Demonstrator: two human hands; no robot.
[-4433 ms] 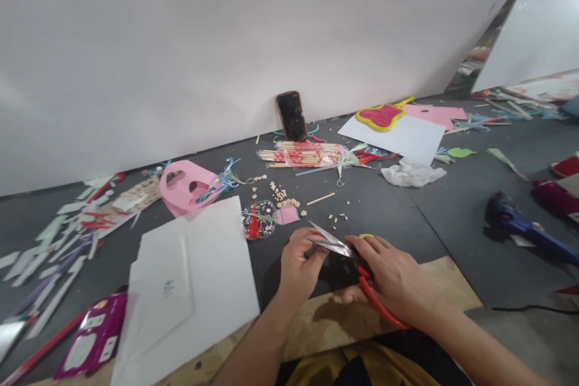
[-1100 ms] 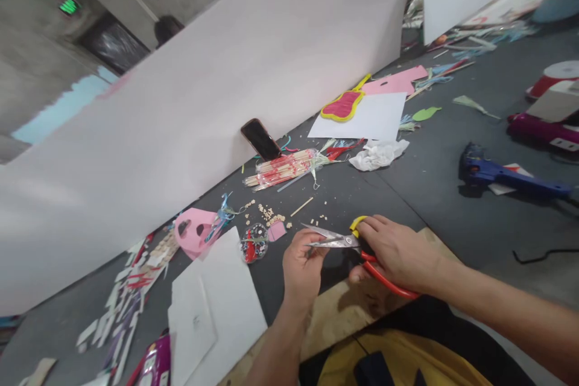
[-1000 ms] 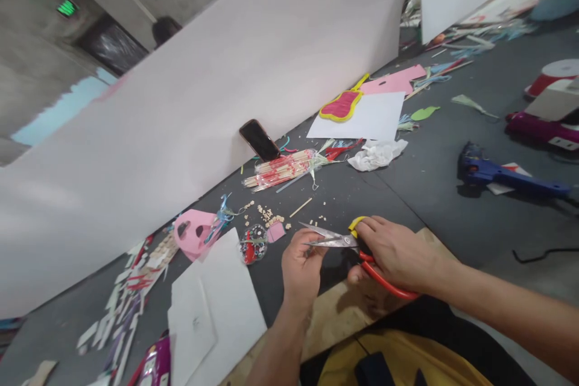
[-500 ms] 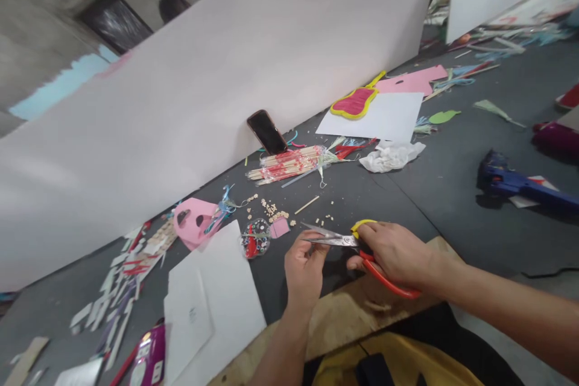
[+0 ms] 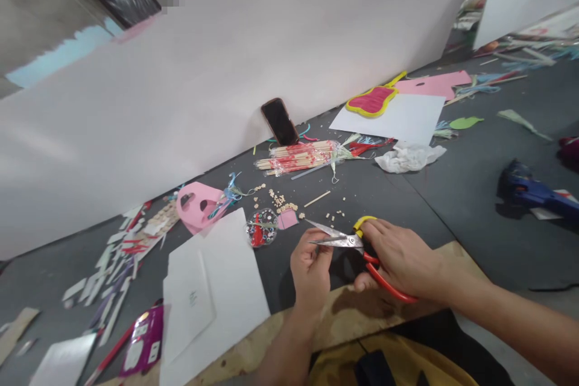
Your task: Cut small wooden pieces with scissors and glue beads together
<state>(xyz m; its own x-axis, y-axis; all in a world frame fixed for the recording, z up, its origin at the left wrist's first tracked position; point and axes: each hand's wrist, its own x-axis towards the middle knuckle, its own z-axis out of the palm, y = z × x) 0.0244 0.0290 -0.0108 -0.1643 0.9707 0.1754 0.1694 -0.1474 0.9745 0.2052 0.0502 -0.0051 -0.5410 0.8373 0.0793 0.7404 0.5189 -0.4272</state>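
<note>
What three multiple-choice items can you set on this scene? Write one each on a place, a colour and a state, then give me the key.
1. Where is the phone?
A. In the right hand
B. Leaning against the white board
C. On the wooden board

2. What colours are the handles of the scissors?
A. Blue and white
B. Solid green
C. Red and yellow

3. How do the blades stand?
A. Apart in a narrow V
B. Shut tip to tip
C. Snapped off

Key:
1. B: the phone's lower edge is on the mat and its back rests on the board.
2. C: the loops are red, with yellow on the upper one.
3. A: the tips visibly diverge.
</note>
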